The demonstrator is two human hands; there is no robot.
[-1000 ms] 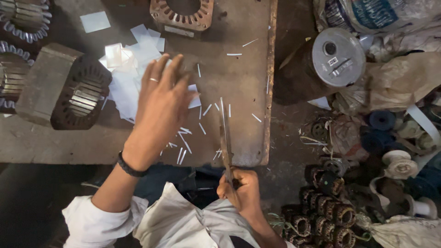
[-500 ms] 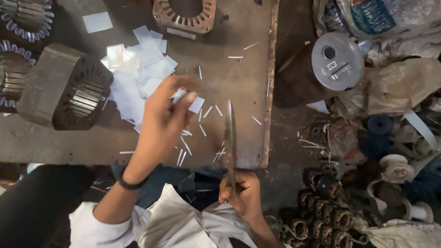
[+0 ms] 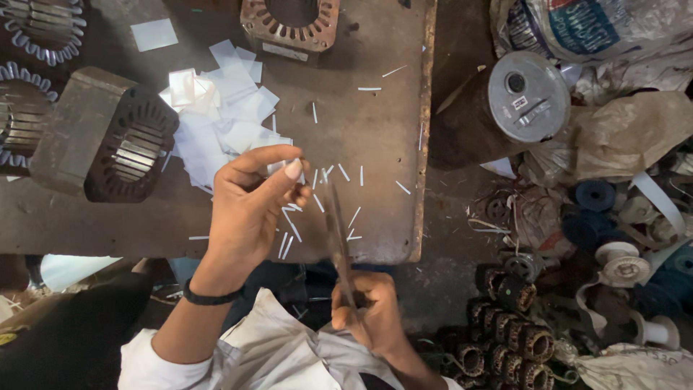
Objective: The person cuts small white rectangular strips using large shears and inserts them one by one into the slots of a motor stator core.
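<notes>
Head view: small white paper piece [image 3: 278, 167] pinched between left hand [image 3: 249, 209] thumb and fingertips. Long dark metal scissors [image 3: 338, 242], gripped in right hand [image 3: 368, 310], just right of piece, long axis pointing away from body. White paper scraps [image 3: 224, 123] beyond left hand on worn bench [image 3: 375, 43].

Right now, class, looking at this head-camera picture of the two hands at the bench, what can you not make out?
- The white piece pinched by the left hand: mostly covered by the fingers.
- The scissors in the right hand: edge-on and blurred, so open or closed is unclear; handles hidden in the fist.
- The square stator at the top: cut off by the frame edge.
- The wound coils lower right: dark, details too small.
</notes>
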